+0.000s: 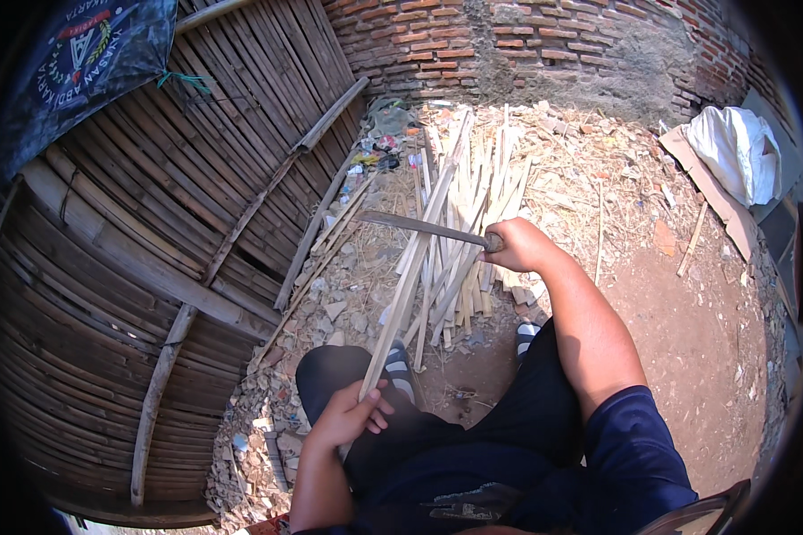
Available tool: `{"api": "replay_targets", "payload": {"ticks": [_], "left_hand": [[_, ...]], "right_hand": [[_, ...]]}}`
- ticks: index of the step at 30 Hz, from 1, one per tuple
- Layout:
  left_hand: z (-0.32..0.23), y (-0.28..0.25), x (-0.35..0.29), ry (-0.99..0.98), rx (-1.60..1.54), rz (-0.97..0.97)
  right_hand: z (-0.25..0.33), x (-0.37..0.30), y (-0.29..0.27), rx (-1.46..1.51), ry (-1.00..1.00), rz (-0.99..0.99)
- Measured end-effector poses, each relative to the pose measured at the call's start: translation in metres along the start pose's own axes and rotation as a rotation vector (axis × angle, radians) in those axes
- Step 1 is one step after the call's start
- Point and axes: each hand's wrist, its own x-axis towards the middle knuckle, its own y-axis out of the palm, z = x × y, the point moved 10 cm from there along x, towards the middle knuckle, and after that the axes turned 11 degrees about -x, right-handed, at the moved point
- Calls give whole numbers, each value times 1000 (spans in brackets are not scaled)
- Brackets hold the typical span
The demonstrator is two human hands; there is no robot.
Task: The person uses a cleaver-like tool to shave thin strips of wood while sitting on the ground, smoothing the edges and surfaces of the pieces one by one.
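My left hand (351, 414) is closed around the near end of a long, pale bamboo strip (401, 303), beside my left knee. The strip slants away from me, its far part above a heap of similar strips. In my right hand (521, 245) is the handle of a machete (428, 228), fingers wrapped round it. Its dark, long blade points left and crosses the strip about midway along. Whether the edge touches or bites into the strip, I cannot tell.
Cut bamboo strips (473, 267) lie heaped in front of my feet, among rubble and shavings. A bamboo-slat wall (152, 214) with a hanging banner (89, 71) rises at left. A brick wall (544, 53) stands at the back. A white sack (732, 156) rests at far right.
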Motion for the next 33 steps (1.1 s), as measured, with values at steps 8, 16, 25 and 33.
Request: {"api": "replay_targets", "payload": {"ticks": [8,16,25,33], "left_hand": [[4,-2,0,-7,-46,29],[1,-2,-1,-22,22,-16],[1,-1,0,-1,15,17],[-1,1,-1,-5,-2,14]], "right_hand": [[12,-3,2,-9,-86,19],[14,-5,-1,55,-29,16],[14,-8,-8,-72,-37,3],[12,-4,-4,-30,-71,1]]}}
